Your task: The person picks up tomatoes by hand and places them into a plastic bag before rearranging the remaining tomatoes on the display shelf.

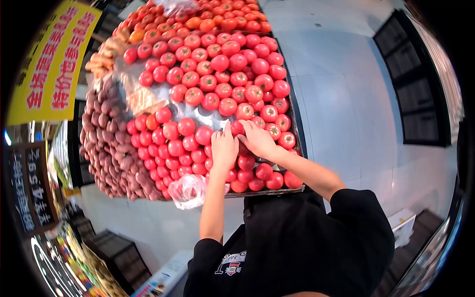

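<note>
Both of my hands reach into the near part of a large display of red tomatoes [195, 96]. A single tomato [238, 128] sits between them. My right hand [258, 140] curls over it from the right, fingers bent against its skin. From the left, my left hand [224, 146] closes in at the same tomato, its fingertips pointing forward and partly hidden by the back of the hand. More tomatoes [246, 162] lie beneath and around my wrists. Crumpled clear plastic bags [189, 191] rest at the front edge, left of my left forearm.
Brown potatoes [111, 143] are heaped along the left side, with ginger-like pale roots [105, 57] behind. A bare silvery liner [170, 97] shows amid the tomatoes. A yellow sign [53, 62] hangs at upper left. Grey floor [341, 94] and a black-framed unit [414, 81] are at right.
</note>
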Demonstrator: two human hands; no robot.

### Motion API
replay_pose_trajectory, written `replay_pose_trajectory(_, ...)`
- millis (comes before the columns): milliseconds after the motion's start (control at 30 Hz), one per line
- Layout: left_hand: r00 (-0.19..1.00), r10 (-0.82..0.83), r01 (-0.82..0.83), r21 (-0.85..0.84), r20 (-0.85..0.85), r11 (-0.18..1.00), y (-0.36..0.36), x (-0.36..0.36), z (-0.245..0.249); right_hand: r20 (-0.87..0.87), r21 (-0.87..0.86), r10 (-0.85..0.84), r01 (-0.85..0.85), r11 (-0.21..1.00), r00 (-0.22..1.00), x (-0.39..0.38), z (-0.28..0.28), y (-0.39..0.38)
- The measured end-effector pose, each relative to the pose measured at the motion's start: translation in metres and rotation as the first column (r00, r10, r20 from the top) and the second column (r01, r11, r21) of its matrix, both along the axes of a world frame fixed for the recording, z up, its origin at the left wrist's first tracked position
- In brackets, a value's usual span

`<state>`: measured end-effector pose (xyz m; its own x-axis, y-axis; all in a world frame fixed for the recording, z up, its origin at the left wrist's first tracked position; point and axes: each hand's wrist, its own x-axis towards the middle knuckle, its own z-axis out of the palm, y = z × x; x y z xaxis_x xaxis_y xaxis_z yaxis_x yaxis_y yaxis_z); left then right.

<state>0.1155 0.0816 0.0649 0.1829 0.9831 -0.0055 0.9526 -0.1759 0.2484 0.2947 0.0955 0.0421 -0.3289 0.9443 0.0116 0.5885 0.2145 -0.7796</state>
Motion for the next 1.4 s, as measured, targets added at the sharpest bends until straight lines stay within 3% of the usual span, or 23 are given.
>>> replay_pose_trajectory(33,0.996,0.081,-0.083,0.051,0.038,0.995,-0.014,0.006,-0.002,-0.016,-0.07,0.061,-0.062,0.996,0.998,0.003,0.01,0.002)
replay_pose_trajectory(100,0.967,0.222,-0.239,0.141,0.128,0.961,-0.042,0.027,-0.01,0.139,0.084,0.233,-0.246,0.966,0.962,0.01,0.014,0.012)
replay_pose_trajectory(167,0.92,0.355,-0.38,0.158,0.165,0.911,-0.058,0.049,-0.014,0.228,0.324,0.284,-0.348,0.88,0.931,0.011,0.016,0.022)
replay_pose_trajectory(267,0.89,0.427,-0.456,0.267,0.161,0.849,-0.068,0.065,-0.035,0.403,0.461,0.33,-0.501,0.733,0.854,0.002,0.016,0.048)
replay_pose_trajectory(367,0.863,0.464,-0.505,0.325,0.201,0.799,-0.066,0.071,-0.047,0.437,0.47,0.403,-0.586,0.66,0.804,-0.011,0.019,0.07)
replay_pose_trajectory(433,0.837,0.499,-0.546,0.28,0.225,0.79,-0.064,0.074,-0.046,0.61,0.395,0.43,-0.726,0.563,0.666,-0.017,0.028,0.085)
replay_pose_trajectory(600,0.796,0.546,-0.602,0.252,0.262,0.758,-0.062,0.075,-0.047,0.686,0.096,0.645,-0.921,0.379,0.337,-0.028,0.035,0.117)
replay_pose_trajectory(700,0.789,0.566,-0.615,0.305,0.241,0.727,-0.064,0.077,-0.046,0.691,-0.017,0.705,-0.971,0.238,0.161,-0.029,0.039,0.13)
replay_pose_trajectory(733,0.775,0.59,-0.632,0.246,0.229,0.735,-0.064,0.079,-0.044,0.659,-0.056,0.741,-0.974,0.22,0.129,-0.032,0.039,0.136)
replay_pose_trajectory(833,0.714,0.584,-0.699,0.356,0.387,0.619,-0.061,0.082,-0.038,0.487,-0.149,0.873,-0.981,0.121,0.033,-0.038,0.038,0.159)
replay_pose_trajectory(867,0.674,0.598,-0.738,0.424,0.433,0.525,-0.059,0.082,-0.043,0.408,-0.174,0.913,-0.982,0.075,-0.003,-0.041,0.037,0.166)
replay_pose_trajectory(967,0.649,0.662,-0.75,0.464,0.376,0.472,-0.033,0.07,-0.021,0.37,-0.158,0.922,-0.986,-0.054,-0.11,-0.051,0.029,0.179)
replay_pose_trajectory(1033,0.616,0.698,-0.768,0.477,0.365,0.428,-0.023,0.071,-0.016,0.445,-0.208,0.88,-0.975,-0.078,-0.166,-0.058,0.034,0.175)
replay_pose_trajectory(1133,0.553,0.776,-0.804,0.439,0.304,0.401,-0.042,0.094,-0.031,0.7,0.027,0.702,-0.977,-0.211,-0.132,-0.048,0.032,0.161)
replay_pose_trajectory(1233,0.521,0.813,-0.835,0.35,0.258,0.424,-0.066,0.134,-0.042,0.7,-0.017,0.697,-0.979,-0.203,-0.157,-0.052,0.031,0.161)
replay_pose_trajectory(1267,0.504,0.817,-0.852,0.317,0.278,0.418,-0.071,0.146,-0.049,0.653,-0.102,0.727,-0.975,-0.196,-0.214,-0.06,0.035,0.164)
replay_pose_trajectory(1400,0.517,0.789,-0.852,0.286,0.333,0.438,-0.084,0.184,-0.056,0.574,-0.215,0.708,-0.91,-0.356,-0.412,-0.086,0.037,0.176)
